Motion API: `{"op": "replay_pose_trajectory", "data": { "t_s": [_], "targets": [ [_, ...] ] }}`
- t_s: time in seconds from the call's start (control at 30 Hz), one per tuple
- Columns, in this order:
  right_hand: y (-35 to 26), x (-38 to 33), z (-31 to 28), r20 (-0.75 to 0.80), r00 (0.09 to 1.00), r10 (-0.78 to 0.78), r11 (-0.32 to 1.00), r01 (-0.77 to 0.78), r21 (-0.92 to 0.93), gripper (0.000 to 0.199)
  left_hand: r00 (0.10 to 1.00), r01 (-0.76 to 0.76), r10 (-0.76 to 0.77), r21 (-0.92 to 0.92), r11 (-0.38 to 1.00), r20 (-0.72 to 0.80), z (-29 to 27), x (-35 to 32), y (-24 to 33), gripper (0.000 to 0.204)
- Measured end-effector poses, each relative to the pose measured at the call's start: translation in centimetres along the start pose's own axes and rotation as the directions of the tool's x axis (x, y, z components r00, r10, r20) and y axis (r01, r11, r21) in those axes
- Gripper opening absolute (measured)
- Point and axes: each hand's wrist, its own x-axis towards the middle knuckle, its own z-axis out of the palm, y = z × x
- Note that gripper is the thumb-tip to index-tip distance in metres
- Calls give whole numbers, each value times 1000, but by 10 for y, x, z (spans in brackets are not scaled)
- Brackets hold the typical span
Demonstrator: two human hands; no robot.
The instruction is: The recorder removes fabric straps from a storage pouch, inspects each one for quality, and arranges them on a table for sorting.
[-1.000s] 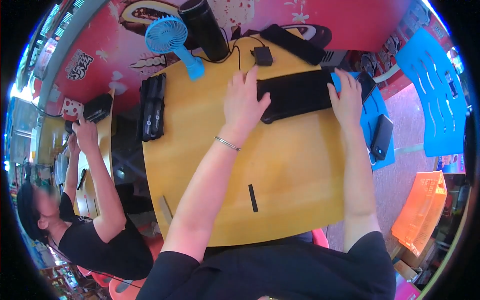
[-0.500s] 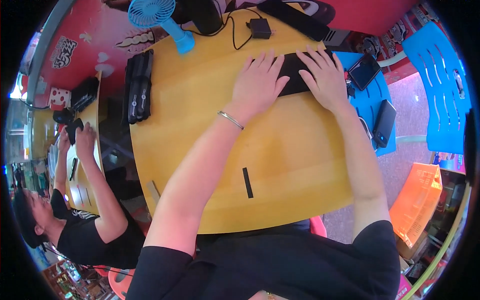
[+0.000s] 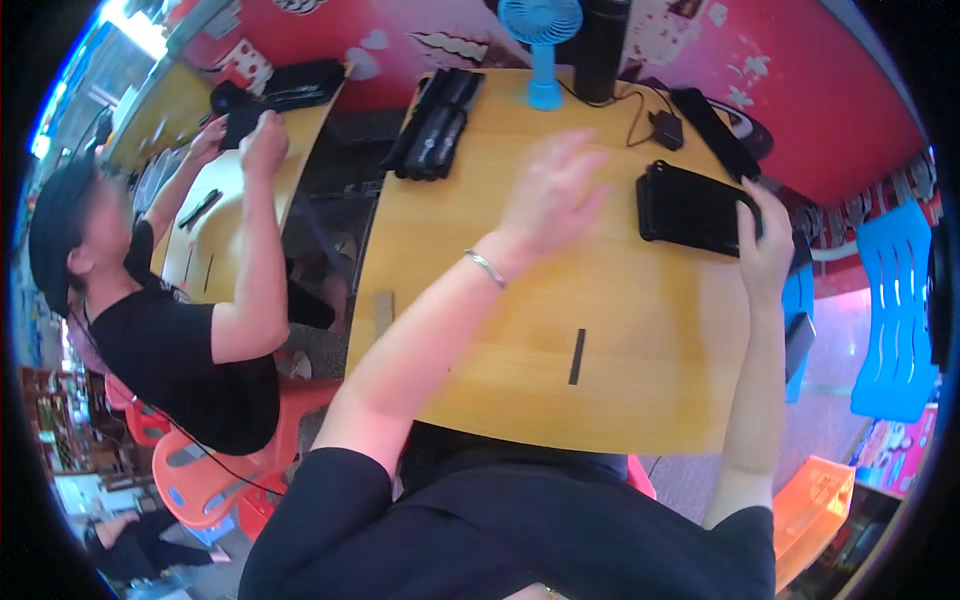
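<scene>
A small stack of flat black pouches [image 3: 692,208] lies on the right of the table. My right hand [image 3: 766,232] wraps its fingers and thumb round the stack's right end. Over the middle of the table is my left hand [image 3: 553,195], blurred by motion, its fingers apart and nothing seen in them. A metal bangle [image 3: 485,267] circles the left wrist. Nearer to me lies a short black strip [image 3: 577,357]. A grey-brown strip [image 3: 384,314] sits by the table's left edge.
Several black zipped pouches [image 3: 437,125] lie at the far left of the table [image 3: 500,395]. At the back stand a blue fan [image 3: 542,45] and a black cylinder [image 3: 600,50], with a corded adapter [image 3: 666,130]. A co-worker [image 3: 185,330] sits at another table, left. Blue chair [image 3: 893,315] at right.
My left hand has come off the black pouches and moved left. My right hand has gone from lying flat on them to gripping their right end. The view has swung left.
</scene>
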Motion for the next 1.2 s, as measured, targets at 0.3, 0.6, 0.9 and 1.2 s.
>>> {"op": "replay_pose_trajectory", "data": {
  "t_s": [0.3, 0.6, 0.9, 1.2],
  "targets": [
    [-107, -125, 18, 350, 835, 424, 688, -549, 475, 12, 830, 553, -415, 461, 694, -372, -77, -44, -174, 65],
    [-114, -174, 42, 341, 840, 422, 814, -516, 265, 12, 844, 517, -482, 599, 612, -237, -84, -39, -148, 50],
    [-126, -161, 37, 358, 816, 455, 771, -562, 300, 12, 879, 439, -448, 642, 628, -163, -92, -52, -130, 35],
    [-177, -64, 72, 408, 905, 122, 808, -329, 489, 18, 929, 357, -366, 132, 925, 54, -109, -119, -75, 32]
  ]
}}
